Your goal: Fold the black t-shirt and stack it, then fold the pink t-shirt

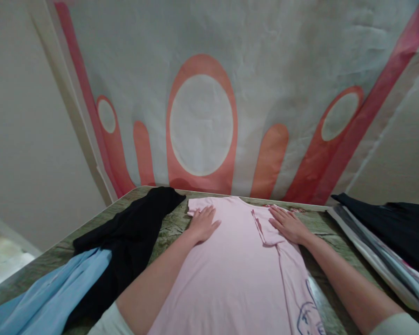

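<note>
A pink T-shirt [235, 274] lies spread on the table before me, its neckline toward the far edge. Its right side is folded inward, with that sleeve lying on top and part of a dark line drawing showing on the folded strip. My left hand [204, 224] rests flat on the shirt near the left sleeve, fingers extended. On the folded right shoulder lies my right hand [289, 225], also flat with fingers stretched out. Neither hand grips anything. The shirt's lower end runs out of view at the bottom.
Left of the shirt lie a black garment [132, 237] and a light blue garment [52, 293]. A stack of folded clothes [391, 242], dark on top, sits at the right. Behind the wood-patterned table [172, 223] hangs a grey sheet [265, 60] with orange and pink shapes.
</note>
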### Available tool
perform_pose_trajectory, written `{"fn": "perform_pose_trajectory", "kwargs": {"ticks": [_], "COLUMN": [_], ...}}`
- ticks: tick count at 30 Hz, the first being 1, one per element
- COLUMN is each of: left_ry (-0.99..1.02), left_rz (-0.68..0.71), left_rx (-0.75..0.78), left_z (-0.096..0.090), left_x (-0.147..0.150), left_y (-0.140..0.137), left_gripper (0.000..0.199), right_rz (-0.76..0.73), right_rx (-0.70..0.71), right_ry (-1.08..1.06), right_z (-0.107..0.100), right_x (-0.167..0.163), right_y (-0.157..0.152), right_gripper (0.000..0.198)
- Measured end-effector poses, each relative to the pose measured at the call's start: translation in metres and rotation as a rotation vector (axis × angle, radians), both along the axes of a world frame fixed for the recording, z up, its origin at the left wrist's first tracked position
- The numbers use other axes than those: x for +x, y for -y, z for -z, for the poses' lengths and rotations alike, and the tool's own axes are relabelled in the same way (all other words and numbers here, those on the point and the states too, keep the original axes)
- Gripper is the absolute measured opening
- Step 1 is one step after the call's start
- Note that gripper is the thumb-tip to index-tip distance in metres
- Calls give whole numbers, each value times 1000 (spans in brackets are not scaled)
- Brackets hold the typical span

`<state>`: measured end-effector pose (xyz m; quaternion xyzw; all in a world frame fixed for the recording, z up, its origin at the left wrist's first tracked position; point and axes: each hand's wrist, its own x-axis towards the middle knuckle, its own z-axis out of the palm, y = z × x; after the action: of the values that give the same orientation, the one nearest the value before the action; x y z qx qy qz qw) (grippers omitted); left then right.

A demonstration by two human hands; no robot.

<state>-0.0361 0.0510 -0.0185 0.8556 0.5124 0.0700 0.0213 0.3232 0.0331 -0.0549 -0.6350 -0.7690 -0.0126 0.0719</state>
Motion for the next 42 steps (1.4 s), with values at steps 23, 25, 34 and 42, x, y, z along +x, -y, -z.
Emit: {"fn": "perform_pose_trajectory", "kwargs": {"ticks": [23,25,34,42], "left_ry": [1133,1111,1092,1109], "left_rz": [-649,-612,-558,-647], "left_rx": [-341,-381,-284,-391], "left_z": [-16,-18,-26,-30], "left_x": [-68,-66,-57,-64], "left_y": [-58,-53,-44,-52], "left_gripper": [90,78,66,87], "right_rz": [-150,-163,-211,-67], "right_rx": [-39,-38,13,233], "right_ry": [35,46,118,-23], "right_z": [-2,-5,-15,-46], "right_x": [19,19,16,-44], "right_y": [-34,-34,-38,-4], "right_gripper": [64,64,61,58]}}
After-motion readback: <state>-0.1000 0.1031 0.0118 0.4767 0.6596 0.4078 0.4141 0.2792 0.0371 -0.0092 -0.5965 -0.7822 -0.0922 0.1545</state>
